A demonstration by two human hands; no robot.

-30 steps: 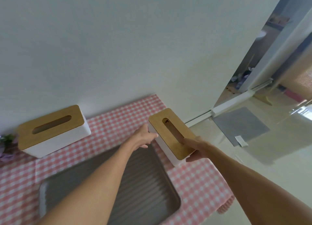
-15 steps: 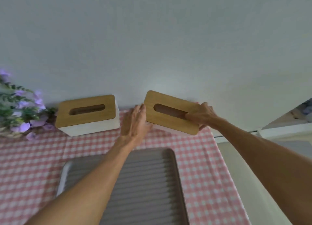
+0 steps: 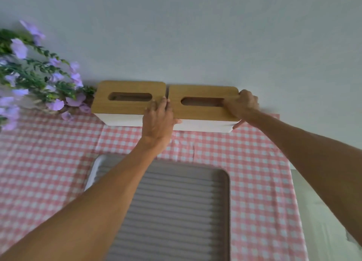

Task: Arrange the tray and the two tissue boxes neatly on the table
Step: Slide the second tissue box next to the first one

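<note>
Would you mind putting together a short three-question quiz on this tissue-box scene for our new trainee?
1. True or false: the two tissue boxes stand side by side against the wall.
2. Which hand grips the far end of the right tissue box? A) left hand B) right hand
3. What lies in front of the boxes, under the left forearm?

Key
1. True; the left tissue box nearly meets the other.
2. B, the right hand; the left hand lies over the seam.
3. The grey ribbed tray.
</note>
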